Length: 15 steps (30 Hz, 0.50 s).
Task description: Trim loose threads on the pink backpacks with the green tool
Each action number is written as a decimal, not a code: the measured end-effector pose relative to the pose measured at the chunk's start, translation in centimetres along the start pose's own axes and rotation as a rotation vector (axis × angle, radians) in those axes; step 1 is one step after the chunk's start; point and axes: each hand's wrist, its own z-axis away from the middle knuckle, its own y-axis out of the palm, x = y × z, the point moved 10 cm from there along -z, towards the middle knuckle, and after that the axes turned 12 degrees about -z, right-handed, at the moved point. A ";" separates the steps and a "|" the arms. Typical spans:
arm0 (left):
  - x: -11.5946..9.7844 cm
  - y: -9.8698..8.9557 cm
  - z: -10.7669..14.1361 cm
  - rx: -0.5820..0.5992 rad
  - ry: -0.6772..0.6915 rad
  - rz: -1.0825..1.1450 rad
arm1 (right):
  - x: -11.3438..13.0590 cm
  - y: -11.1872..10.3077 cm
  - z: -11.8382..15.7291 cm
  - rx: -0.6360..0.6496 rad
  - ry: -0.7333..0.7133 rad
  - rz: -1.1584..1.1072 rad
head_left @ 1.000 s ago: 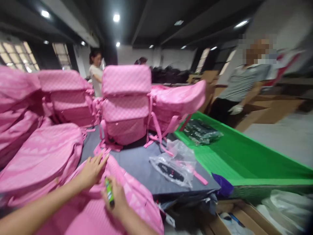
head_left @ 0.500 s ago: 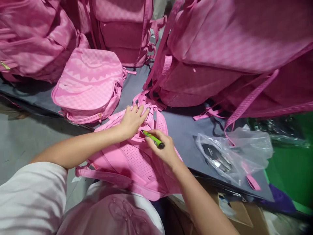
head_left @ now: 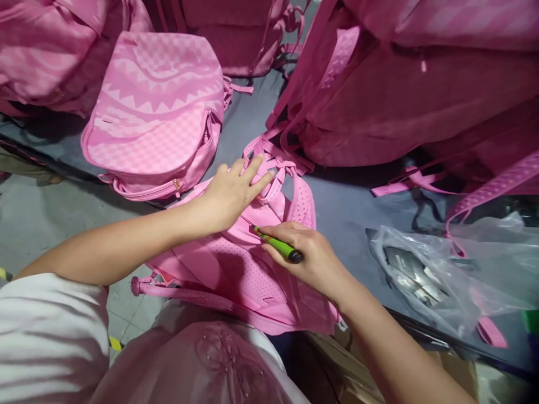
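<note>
A pink backpack (head_left: 240, 275) lies back-panel up across the table edge, against my body, its straps loose around it. My left hand (head_left: 236, 188) rests on its upper part with fingers spread, pressing the fabric near the top straps. Between the fingers and thumb of my right hand (head_left: 311, 252) is a green marker (head_left: 280, 245) with a black end. Its dark tip points left and touches or nearly touches the pink fabric just below my left hand; exact contact is hard to tell.
Another pink backpack (head_left: 155, 106) with a zigzag print lies at the back left. Larger pink bags (head_left: 404, 101) stand along the far side. On the right, a clear plastic bag (head_left: 415, 275) holds flat dark and silvery pieces. The grey tabletop (head_left: 341, 207) ends at the front.
The view has shifted closer, so the bags appear larger and moved. My right hand still grips the marker at the fabric, now more from above. My left hand stays spread on the backpack.
</note>
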 end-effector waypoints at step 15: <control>0.7 0.6 0.5 -0.004 -0.118 0.030 | 1.3 0.5 -1.9 -0.005 -0.036 0.141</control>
